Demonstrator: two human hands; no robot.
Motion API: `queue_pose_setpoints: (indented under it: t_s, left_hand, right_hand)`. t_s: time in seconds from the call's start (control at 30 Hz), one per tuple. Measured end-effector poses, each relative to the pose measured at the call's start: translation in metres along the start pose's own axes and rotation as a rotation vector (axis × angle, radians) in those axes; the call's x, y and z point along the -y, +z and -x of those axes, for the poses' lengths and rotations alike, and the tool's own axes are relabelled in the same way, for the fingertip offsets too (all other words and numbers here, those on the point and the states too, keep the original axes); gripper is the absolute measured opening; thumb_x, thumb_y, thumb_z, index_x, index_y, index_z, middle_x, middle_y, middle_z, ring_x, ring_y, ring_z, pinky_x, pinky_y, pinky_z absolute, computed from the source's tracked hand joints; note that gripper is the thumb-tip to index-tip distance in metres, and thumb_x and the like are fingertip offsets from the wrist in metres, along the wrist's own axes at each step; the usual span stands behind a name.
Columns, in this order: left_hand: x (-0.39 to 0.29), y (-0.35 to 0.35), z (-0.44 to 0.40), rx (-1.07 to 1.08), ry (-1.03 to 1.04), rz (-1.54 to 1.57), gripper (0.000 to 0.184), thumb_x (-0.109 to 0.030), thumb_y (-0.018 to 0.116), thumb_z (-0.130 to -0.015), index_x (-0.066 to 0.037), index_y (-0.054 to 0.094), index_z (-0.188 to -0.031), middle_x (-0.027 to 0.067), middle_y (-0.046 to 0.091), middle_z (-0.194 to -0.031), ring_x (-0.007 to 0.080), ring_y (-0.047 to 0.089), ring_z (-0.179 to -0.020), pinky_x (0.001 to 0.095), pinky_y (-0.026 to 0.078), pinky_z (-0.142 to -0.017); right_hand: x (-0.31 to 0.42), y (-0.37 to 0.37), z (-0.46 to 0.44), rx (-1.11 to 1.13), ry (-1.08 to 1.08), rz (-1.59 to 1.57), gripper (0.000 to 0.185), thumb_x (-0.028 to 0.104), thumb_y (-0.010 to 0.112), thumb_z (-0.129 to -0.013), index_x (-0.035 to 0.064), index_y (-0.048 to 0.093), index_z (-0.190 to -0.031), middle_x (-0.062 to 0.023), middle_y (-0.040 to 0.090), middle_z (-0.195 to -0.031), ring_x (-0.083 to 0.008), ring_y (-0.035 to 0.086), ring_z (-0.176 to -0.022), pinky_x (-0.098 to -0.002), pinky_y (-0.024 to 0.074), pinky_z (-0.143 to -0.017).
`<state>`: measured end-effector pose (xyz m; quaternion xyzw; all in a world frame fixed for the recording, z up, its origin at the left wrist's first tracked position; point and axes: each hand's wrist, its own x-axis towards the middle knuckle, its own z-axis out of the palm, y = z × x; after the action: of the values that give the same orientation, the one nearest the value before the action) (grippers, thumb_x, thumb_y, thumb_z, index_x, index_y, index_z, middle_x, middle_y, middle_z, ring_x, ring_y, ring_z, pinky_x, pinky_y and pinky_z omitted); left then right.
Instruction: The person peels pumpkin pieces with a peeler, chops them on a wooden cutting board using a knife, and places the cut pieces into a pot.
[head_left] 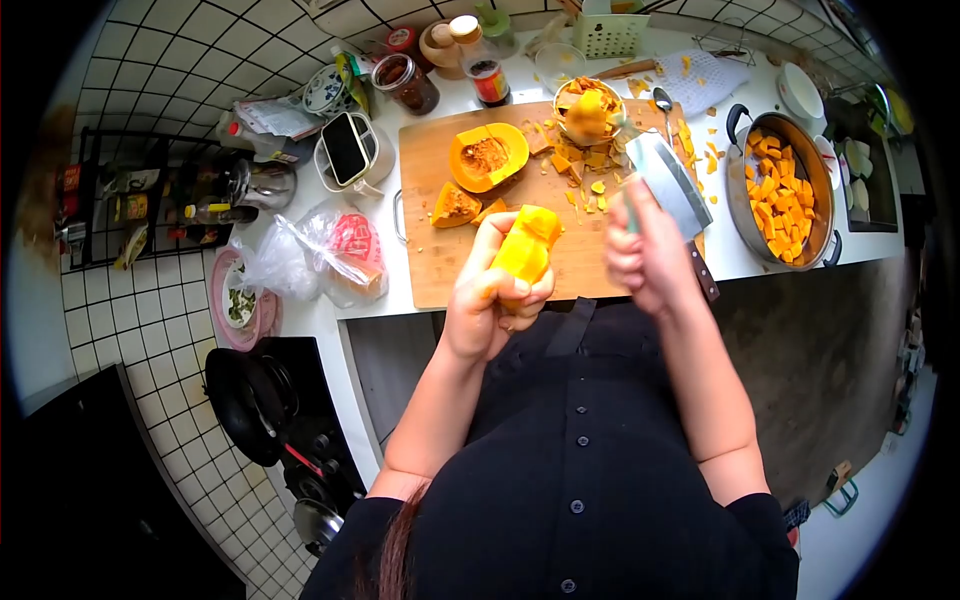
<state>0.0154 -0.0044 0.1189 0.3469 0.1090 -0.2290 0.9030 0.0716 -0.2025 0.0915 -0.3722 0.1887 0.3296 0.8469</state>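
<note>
My left hand [498, 290] grips a peeled yellow-orange pumpkin piece [528, 245] above the front of the wooden cutting board [440, 270]. To its right, my right hand [648, 245] is closed around a greenish handle, slightly blurred; the tool's working end is too smeared to make out. A cleaver blade [672, 190] lies behind that hand at the board's right side. On the board are a half pumpkin [488, 157] with seeds showing, a smaller unpeeled wedge [455, 204] and scattered peel. A bowl heaped with pumpkin scraps [588, 108] is at the back.
A metal pot [781, 190] of orange cubes stands on the right, near a spoon [663, 105]. Jars and a sauce bottle [486, 70] line the back. On the left are a phone [345, 150] on a container, plastic bags [345, 255] and a pink basin [222, 310].
</note>
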Motion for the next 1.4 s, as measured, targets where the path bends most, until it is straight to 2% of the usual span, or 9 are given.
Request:
queue_pose_setpoints:
  t_s: [0.2, 0.33, 0.6, 0.73, 0.8, 0.87, 1.03, 1.17, 1.4]
  left_hand:
    - [0.008, -0.020, 0.005, -0.105, 0.062, -0.082, 0.055, -0.011, 0.051, -0.074, -0.016, 0.033, -0.126, 0.0089, 0.041, -0.070, 0.0068, 0.028, -0.048, 0.0168, 0.024, -0.039]
    - [0.007, -0.021, 0.006, -0.161, 0.028, -0.241, 0.056, -0.009, 0.052, -0.073, -0.016, 0.032, -0.126, 0.0075, 0.043, -0.071, 0.0064, 0.029, -0.048, 0.0172, 0.025, -0.040]
    - [0.021, -0.019, 0.008, -0.115, 0.019, -0.377, 0.053, -0.003, 0.052, -0.074, -0.013, 0.031, -0.122, 0.0047, 0.050, -0.077, 0.0061, 0.037, -0.051, 0.0181, 0.028, -0.043]
    - [0.021, -0.024, 0.014, -0.093, -0.067, -0.195, 0.060, -0.007, 0.053, -0.071, -0.014, 0.033, -0.127, 0.0086, 0.047, -0.074, 0.0080, 0.034, -0.049, 0.0180, 0.024, -0.041]
    - [0.017, -0.031, 0.018, -0.015, -0.127, -0.012, 0.060, -0.008, 0.054, -0.071, -0.014, 0.034, -0.127, 0.0097, 0.045, -0.072, 0.0086, 0.033, -0.049, 0.0178, 0.024, -0.040]
    - [0.015, -0.037, 0.023, 0.032, -0.115, -0.023, 0.060, -0.012, 0.055, -0.072, -0.015, 0.034, -0.128, 0.0104, 0.045, -0.073, 0.0088, 0.033, -0.050, 0.0177, 0.024, -0.041]
    - [0.021, -0.066, 0.031, 0.044, -0.049, -0.270, 0.055, -0.026, 0.051, -0.082, -0.015, 0.030, -0.131, 0.0118, 0.047, -0.076, 0.0093, 0.037, -0.056, 0.0174, 0.026, -0.042]
    - [0.033, -0.097, 0.031, -0.058, -0.076, -0.382, 0.048, -0.040, 0.038, -0.090, -0.016, 0.028, -0.130, 0.0101, 0.049, -0.081, 0.0092, 0.042, -0.062, 0.0168, 0.026, -0.043]
    - [0.043, -0.104, 0.038, -0.246, 0.065, -1.215, 0.052, -0.023, 0.058, -0.088, -0.009, 0.027, -0.127, 0.0104, 0.057, -0.090, 0.0160, 0.053, -0.076, 0.0269, 0.045, -0.071]
  right_hand:
    - [0.006, -0.037, -0.010, -0.298, -0.315, 1.077, 0.030, 0.034, 0.049, -0.096, 0.0078, 0.049, -0.081, 0.0046, 0.038, -0.058, -0.0040, 0.034, -0.047, -0.0212, 0.0292, -0.041]
    - [-0.022, -0.016, 0.005, -0.258, -0.598, 1.124, 0.020, 0.016, 0.066, -0.084, 0.0004, 0.053, -0.084, -0.0052, 0.050, -0.064, -0.0117, 0.045, -0.056, -0.0288, 0.0390, -0.053]
    - [-0.047, 0.032, 0.008, -0.058, -0.867, 1.181, 0.020, 0.012, 0.067, -0.081, 0.0002, 0.053, -0.090, -0.0135, 0.057, -0.079, -0.0239, 0.059, -0.065, -0.0332, 0.0466, -0.060]
    - [-0.053, 0.036, 0.013, -0.040, -0.737, 1.046, 0.015, 0.009, 0.063, -0.083, 0.0002, 0.054, -0.092, -0.0110, 0.057, -0.072, -0.0217, 0.059, -0.067, -0.0319, 0.0460, -0.061]
    - [-0.054, 0.037, 0.014, -0.130, -0.343, 0.515, 0.013, 0.013, 0.063, -0.087, 0.0031, 0.054, -0.086, 0.0035, 0.050, -0.067, -0.0029, 0.046, -0.057, -0.0218, 0.0372, -0.050]
    - [-0.049, 0.033, 0.013, -0.190, -0.340, 0.472, 0.014, 0.014, 0.062, -0.088, 0.0047, 0.054, -0.084, 0.0048, 0.049, -0.066, -0.0010, 0.042, -0.055, -0.0202, 0.0337, -0.048]
    - [-0.048, -0.016, -0.019, -0.471, -0.834, 1.435, 0.021, 0.012, 0.060, -0.081, 0.0015, 0.058, -0.099, -0.0185, 0.061, -0.083, -0.0368, 0.059, -0.080, -0.0434, 0.0473, -0.069]
    - [-0.052, -0.059, -0.054, -0.597, -0.607, 1.642, 0.022, 0.023, 0.060, -0.082, 0.0023, 0.056, -0.089, -0.0163, 0.062, -0.083, -0.0368, 0.060, -0.080, -0.0445, 0.0477, -0.067]
    - [-0.076, -0.130, -0.093, -0.673, -0.381, 1.700, 0.032, 0.026, 0.064, -0.080, -0.0003, 0.049, -0.091, -0.0237, 0.062, -0.084, -0.0410, 0.061, -0.081, -0.0497, 0.0492, -0.068]
